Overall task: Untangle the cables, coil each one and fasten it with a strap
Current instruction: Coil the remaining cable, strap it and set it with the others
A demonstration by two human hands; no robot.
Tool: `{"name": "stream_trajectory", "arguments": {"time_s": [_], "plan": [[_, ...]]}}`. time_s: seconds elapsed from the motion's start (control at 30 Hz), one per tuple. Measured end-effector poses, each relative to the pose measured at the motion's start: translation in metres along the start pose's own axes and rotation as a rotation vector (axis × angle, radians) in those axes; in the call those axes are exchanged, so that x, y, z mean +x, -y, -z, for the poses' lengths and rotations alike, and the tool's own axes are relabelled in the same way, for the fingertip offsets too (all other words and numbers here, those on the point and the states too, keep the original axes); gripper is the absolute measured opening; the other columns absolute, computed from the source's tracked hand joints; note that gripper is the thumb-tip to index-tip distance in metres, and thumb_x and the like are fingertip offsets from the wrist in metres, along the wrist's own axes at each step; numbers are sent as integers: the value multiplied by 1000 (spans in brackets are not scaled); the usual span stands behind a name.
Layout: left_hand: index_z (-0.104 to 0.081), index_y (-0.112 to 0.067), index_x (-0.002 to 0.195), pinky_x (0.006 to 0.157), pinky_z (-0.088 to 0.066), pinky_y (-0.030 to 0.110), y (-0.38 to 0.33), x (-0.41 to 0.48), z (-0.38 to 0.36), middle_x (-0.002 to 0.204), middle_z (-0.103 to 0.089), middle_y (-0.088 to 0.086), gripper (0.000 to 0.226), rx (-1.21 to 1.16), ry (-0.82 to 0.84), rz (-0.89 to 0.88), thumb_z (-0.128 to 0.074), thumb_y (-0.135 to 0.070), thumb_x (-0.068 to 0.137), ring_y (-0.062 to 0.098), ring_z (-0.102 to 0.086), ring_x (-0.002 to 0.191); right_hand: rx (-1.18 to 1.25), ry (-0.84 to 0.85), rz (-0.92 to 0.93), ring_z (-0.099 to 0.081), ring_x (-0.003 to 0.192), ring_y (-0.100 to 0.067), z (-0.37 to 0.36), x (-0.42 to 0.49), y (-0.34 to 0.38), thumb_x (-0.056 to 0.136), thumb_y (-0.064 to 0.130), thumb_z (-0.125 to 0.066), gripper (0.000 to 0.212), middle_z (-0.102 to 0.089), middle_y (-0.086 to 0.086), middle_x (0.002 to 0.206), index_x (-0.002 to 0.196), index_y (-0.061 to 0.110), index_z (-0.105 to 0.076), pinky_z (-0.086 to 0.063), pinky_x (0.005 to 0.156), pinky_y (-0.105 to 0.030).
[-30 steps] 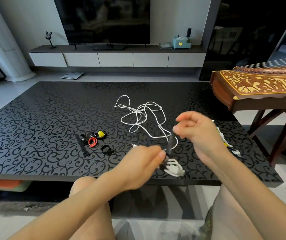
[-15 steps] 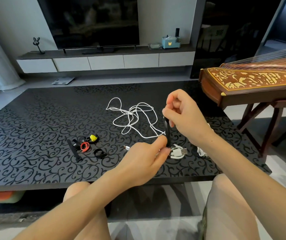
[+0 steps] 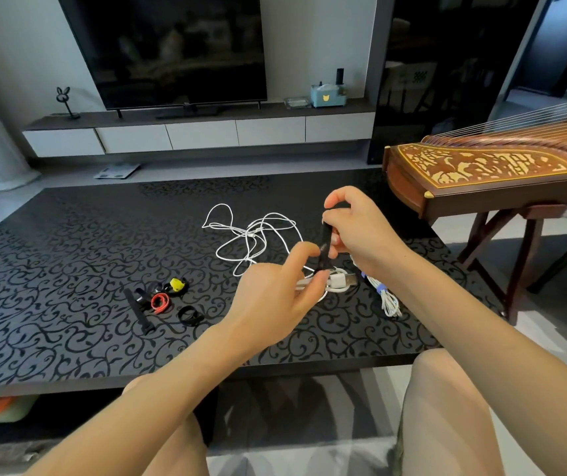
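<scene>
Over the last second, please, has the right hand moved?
Yes. The right hand, pinching the black strap, has risen: its knuckles now stand above the loose white cable's top loop.

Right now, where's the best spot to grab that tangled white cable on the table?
Probably the open loop at the far left end of the tangled white cable, pinched from above: it lies flat, clear of the crossings in the middle, so fingers would catch a single strand.
</scene>
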State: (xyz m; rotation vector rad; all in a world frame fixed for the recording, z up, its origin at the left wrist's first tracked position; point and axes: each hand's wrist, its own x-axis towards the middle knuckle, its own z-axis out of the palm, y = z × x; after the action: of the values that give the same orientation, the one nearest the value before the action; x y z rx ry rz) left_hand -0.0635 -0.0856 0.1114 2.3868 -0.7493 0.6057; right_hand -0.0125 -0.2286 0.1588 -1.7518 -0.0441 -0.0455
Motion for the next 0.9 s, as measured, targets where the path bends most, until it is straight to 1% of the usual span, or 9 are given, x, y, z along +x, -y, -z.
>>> {"name": "stream_trajectory", "arguments": {"time_s": [0.2,0.3,0.37,0.47,0.57,0.67,0.77,0.83,0.9], "plan": [[-48,-28,95,44,-22,16,-5,3,6,43,-28,-14,8,-103,-107,-61,-45,-35,92,4,-28,38,37,-8,-18,-41,37,-6,1,2,7,90,-4,-42,20,-42,-8,71,106,7,-48,-41,37,-21],[-59,-25,87,48,-25,14,-8,5,8,46,-38,-8,8,-265,-152,-7,-53,-29,90,5,-31,42,44,-1,-30,-40,35,-5,0,3,8,90,-5,-44,21,-41,-7,70,107,6,-47,-40,35,-20],[-65,-19,83,49,-26,13,-15,6,14,47,-39,-5,11,-502,-122,72,-58,-20,91,5,-30,44,56,27,-71,-39,33,-5,0,5,8,89,-7,-45,21,-39,-6,66,105,7,-46,-39,35,-19],[-64,-17,76,47,-25,12,-21,11,21,46,-36,-11,18,-836,-108,263,-59,-8,91,3,-27,43,74,17,-139,-39,30,-4,-3,11,6,88,-10,-48,19,-39,-7,68,98,7,-46,-39,35,-15],[-63,-15,72,45,-22,17,-16,16,22,46,-33,-8,13,-1101,-164,407,-61,-14,84,7,-25,43,162,5,-184,-39,33,-9,-13,16,-5,86,-13,-43,26,-38,-6,62,76,10,-40,-35,33,-16],[-57,-6,74,44,-18,20,-6,13,14,45,-28,-7,12,-1217,-149,499,-59,-7,86,6,-21,41,378,9,-399,-29,30,-11,-30,14,-32,88,-7,-32,32,-32,-2,42,63,13,-31,-27,32,-14],[-61,-8,70,41,-19,17,3,3,8,43,-29,-9,15,-1329,-76,575,-58,-3,84,3,-21,38,329,3,-515,-25,48,-13,-38,5,-62,87,-6,-36,31,-26,-3,60,62,13,-35,-25,36,-16],[-60,-4,75,43,-18,17,7,-1,9,44,-36,-9,1,-1349,-11,565,-59,-5,76,2,-24,39,338,88,-567,-26,44,-11,-40,-7,-69,91,-5,-37,31,-25,-4,61,66,13,-40,-23,35,-15],[-56,-1,82,45,-17,18,11,-4,12,47,-47,-10,9,-1340,37,543,-57,-7,75,2,-26,40,355,168,-594,-24,43,-8,-41,-21,-68,94,-2,-37,29,-26,-1,58,70,13,-44,-20,35,-15]]}}
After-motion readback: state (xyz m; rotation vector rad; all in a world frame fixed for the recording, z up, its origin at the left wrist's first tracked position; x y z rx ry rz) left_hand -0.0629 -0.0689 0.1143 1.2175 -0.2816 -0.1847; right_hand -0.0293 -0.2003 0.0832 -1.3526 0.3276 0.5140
